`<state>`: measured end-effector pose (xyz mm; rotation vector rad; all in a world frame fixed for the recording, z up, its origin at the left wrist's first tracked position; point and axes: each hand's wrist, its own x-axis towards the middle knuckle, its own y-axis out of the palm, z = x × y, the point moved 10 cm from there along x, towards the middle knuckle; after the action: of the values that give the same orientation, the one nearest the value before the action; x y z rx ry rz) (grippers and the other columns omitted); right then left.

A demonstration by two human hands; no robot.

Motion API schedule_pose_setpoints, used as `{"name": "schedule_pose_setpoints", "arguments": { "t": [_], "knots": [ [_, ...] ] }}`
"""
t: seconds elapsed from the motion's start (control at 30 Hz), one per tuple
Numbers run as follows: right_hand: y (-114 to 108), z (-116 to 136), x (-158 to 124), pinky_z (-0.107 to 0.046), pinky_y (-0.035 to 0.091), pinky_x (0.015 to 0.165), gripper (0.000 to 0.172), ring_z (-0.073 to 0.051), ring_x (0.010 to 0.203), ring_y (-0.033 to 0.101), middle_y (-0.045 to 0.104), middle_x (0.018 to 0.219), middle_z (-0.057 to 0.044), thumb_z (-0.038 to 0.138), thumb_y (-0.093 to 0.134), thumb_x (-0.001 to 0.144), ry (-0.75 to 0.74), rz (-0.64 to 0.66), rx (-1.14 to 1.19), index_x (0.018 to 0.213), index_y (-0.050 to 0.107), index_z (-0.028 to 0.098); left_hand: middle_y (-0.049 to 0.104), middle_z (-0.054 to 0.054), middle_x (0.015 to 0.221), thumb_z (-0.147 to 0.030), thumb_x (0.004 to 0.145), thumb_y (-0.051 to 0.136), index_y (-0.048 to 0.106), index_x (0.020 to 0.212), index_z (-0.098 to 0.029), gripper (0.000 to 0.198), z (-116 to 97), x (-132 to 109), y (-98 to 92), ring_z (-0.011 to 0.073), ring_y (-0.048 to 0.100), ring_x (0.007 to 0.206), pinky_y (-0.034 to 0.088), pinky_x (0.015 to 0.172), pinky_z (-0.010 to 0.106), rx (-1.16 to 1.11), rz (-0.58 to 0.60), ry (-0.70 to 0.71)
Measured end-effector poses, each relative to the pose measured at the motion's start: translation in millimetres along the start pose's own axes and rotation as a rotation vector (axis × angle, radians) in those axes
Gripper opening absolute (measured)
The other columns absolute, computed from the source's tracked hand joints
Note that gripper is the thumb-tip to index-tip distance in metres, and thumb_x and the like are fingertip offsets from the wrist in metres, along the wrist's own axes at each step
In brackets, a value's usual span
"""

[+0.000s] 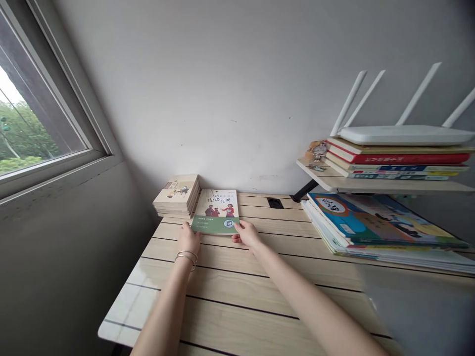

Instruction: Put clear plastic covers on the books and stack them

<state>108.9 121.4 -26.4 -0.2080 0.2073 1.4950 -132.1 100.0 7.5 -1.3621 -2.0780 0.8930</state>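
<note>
A book with a white and green cover point(216, 210) lies near the back of the striped wooden table point(222, 282), right beside a stack of small cream books point(177, 193). My right hand point(246, 233) grips its lower right corner, thumb on the cover and fingers curled at the edge. At its lower left corner is my left hand point(188, 238), with bracelets on the wrist; its fingers are bent against the book's edge and partly hidden, so whether they grip it is unclear.
On the right, a raised shelf point(386, 185) carries stacked books point(401, 159), a white router point(404, 134) and a small owl figure point(316, 151). Large books point(378, 217) lie beneath it. A grey translucent sheet point(419, 306) is at the lower right. A window is at the left.
</note>
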Motion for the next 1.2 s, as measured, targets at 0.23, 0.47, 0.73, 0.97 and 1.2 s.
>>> {"name": "schedule_pose_setpoints", "arguments": {
  "t": [0.23,0.47,0.73,0.97,1.2],
  "knots": [
    [3.1,2.9,6.9,-0.018,0.053,0.044,0.018,-0.005,0.044,0.058,0.065,0.094,-0.006,0.022,0.045,0.087,-0.038,0.012,-0.088,0.099,0.057,0.015,0.05,0.015,0.106,-0.025,0.079,0.057,0.055,0.099,-0.016,0.023,-4.9,-0.7,-9.7,0.0275,0.054,0.102,0.041,0.082,0.035,0.234,-0.075,0.062],
    [5.7,8.3,11.8,-0.017,0.04,0.032,0.017,-0.008,0.03,0.047,0.052,0.046,0.005,0.027,0.051,0.084,-0.102,-0.03,-0.257,0.091,0.061,0.015,0.052,0.014,0.107,-0.027,0.084,0.05,0.058,0.1,-0.015,0.022,-5.4,2.3,-14.5,0.0262,0.057,0.097,0.043,0.077,0.034,0.295,-0.098,0.066],
    [3.9,8.8,3.1,-0.017,0.041,0.034,0.011,-0.008,0.033,0.05,0.052,0.046,0.006,0.024,0.054,0.082,-0.133,-0.013,-0.242,0.086,0.06,0.017,0.052,0.015,0.109,-0.029,0.082,0.053,0.055,0.109,-0.013,0.031,-5.3,-0.5,-25.4,0.0246,0.057,0.098,0.044,0.077,0.032,0.321,-0.152,0.058],
    [5.0,-1.7,9.9,-0.019,0.051,0.046,0.013,-0.01,0.043,0.06,0.059,0.054,0.003,0.02,0.054,0.082,-0.134,0.019,-0.129,0.091,0.061,0.014,0.046,0.019,0.127,-0.021,0.084,0.046,0.048,0.125,-0.011,0.043,-56.5,-34.1,6.9,0.029,0.041,0.121,0.033,0.099,0.042,0.442,-0.176,0.397],
    [4.1,-4.2,12.8,-0.018,0.049,0.043,0.019,-0.01,0.04,0.059,0.059,0.052,0.004,0.022,0.056,0.08,-0.168,0.004,-0.127,0.096,0.062,0.015,0.023,0.023,0.145,-0.043,0.087,0.04,0.034,0.137,-0.007,0.062,-60.0,-47.3,53.4,0.0344,0.017,0.135,0.021,0.107,0.045,0.543,0.069,0.419]
  ]
}}
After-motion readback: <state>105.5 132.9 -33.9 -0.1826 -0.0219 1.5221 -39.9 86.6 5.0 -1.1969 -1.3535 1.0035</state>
